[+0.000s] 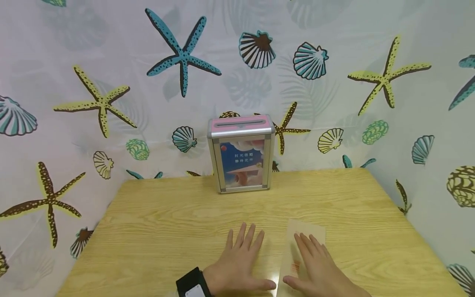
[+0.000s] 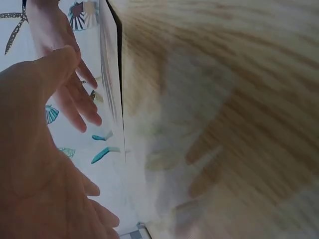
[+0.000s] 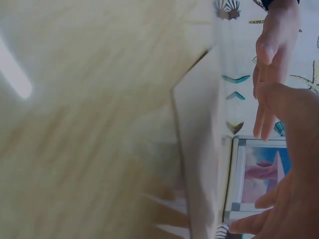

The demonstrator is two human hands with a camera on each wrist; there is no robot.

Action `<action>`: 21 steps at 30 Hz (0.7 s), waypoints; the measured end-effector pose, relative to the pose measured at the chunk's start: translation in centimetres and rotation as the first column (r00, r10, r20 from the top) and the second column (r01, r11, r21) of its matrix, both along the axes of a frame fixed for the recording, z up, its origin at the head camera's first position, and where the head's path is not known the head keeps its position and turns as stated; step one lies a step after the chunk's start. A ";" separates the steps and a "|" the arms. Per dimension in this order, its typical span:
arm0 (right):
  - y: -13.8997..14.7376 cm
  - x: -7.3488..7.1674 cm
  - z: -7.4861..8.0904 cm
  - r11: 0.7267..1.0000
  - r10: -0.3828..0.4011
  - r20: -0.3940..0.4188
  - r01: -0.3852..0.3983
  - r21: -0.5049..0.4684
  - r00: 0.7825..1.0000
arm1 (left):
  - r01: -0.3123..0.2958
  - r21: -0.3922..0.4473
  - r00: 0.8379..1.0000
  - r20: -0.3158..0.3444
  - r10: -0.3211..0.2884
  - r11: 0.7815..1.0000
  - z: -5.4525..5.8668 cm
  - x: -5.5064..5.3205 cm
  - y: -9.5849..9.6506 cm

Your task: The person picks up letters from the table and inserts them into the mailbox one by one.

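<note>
A flat tan paper piece (image 1: 306, 227), which looks like an envelope with a small reddish print, lies on the wooden table. Over it my right hand (image 1: 317, 266) is spread with straight fingers, covering part of the paper. In the right wrist view that hand (image 3: 294, 164) stands apart from the paper (image 3: 197, 124) and grips nothing. My left hand (image 1: 237, 264), with a black watch (image 1: 193, 284) on its wrist, is to the left of the paper, palm down, fingers spread and holding nothing. Both hands appear in the left wrist view, the left (image 2: 35, 154) nearer.
A pink-topped, silver-framed slotted box (image 1: 243, 154) with a picture front stands at the table's back middle. Behind and beside the wooden table (image 1: 167, 218) hangs a white cloth (image 1: 230, 95) printed with starfish and shells. Table edges slope away at both sides.
</note>
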State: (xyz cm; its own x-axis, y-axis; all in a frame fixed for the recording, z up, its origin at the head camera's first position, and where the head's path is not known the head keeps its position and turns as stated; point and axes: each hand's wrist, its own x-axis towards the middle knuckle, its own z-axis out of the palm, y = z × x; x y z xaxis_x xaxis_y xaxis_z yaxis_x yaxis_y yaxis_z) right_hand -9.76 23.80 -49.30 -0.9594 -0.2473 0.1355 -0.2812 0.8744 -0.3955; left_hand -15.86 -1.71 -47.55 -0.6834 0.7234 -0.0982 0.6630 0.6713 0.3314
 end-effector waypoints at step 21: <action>5.6 -3.0 0.6 0.985 -0.171 0.116 0.173 -0.010 0.978 | 0.147 -0.154 0.989 0.003 -0.148 0.977 0.3 0.9 3.8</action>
State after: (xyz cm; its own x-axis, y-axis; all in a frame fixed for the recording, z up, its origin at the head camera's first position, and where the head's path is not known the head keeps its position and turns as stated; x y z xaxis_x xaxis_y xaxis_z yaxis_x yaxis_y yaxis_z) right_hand -12.80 29.40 -48.66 -0.9968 -0.0758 0.0252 -0.0792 0.8975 -0.4338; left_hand -14.93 2.09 -47.24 -0.5718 0.7930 -0.2103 0.7607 0.6085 0.2260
